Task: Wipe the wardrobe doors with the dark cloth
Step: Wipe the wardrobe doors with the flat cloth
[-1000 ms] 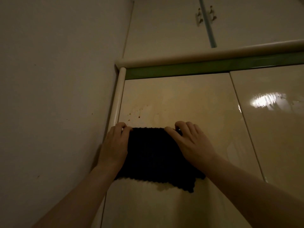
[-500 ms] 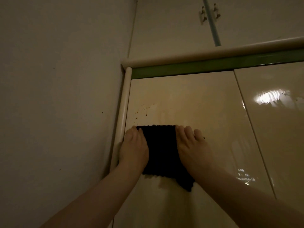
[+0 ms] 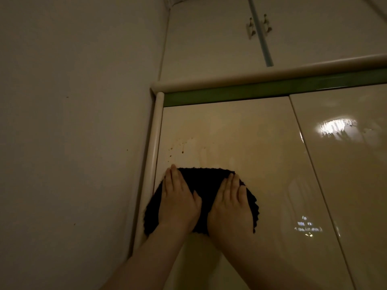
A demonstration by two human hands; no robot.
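The dark cloth [image 3: 204,185] lies flat on the left wardrobe door [image 3: 240,139], pinned under the left hand [image 3: 178,203] and right hand [image 3: 230,208], fingers extended, together. Brown spots [image 3: 178,147] at 12 o'clock remain; the right door [image 3: 345,185] looks unwiped.

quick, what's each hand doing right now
Left hand: open, flat, palm pressing the dark cloth against the wardrobe door.
Right hand: open, flat, also pressing the cloth; neither hand grips it.

Two bare forearms, left hand [image 3: 178,197], right hand [image 3: 230,203], no sleeves, no rings.
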